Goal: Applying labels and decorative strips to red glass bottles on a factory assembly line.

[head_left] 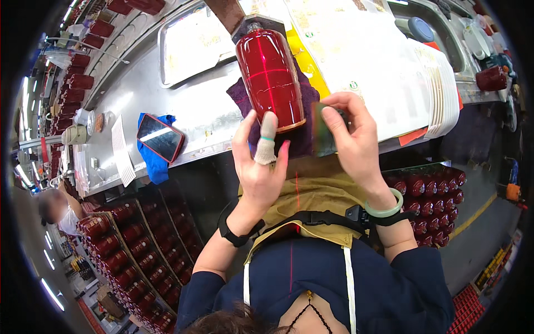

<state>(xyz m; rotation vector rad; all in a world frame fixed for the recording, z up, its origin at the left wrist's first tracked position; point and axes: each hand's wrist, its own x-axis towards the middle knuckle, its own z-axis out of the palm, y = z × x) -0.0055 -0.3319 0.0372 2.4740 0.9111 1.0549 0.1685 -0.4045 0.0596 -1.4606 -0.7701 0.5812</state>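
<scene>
A glossy red bottle [270,83] lies on a dark purple cloth [238,94], its neck end against a metal holder [276,23]. Thin red light lines cross its side. My left hand [260,167] is at the bottle's base end, with its fingers stretched apart. One finger wears a pale fabric finger cover [266,146] and rests its tip on the glass. To the right of the base, my right hand [353,131] is closed on a dark green flat piece [324,131]; my fingers partly hide it.
White printed sheets [384,78] cover the bench's right side over a yellow strip [306,61]. A metal tray [192,47] stands at back left. A phone [160,136] lies on a blue cloth [158,171]. Racks of red bottles [130,253] fill the space below left; more bottles [428,200] are below right.
</scene>
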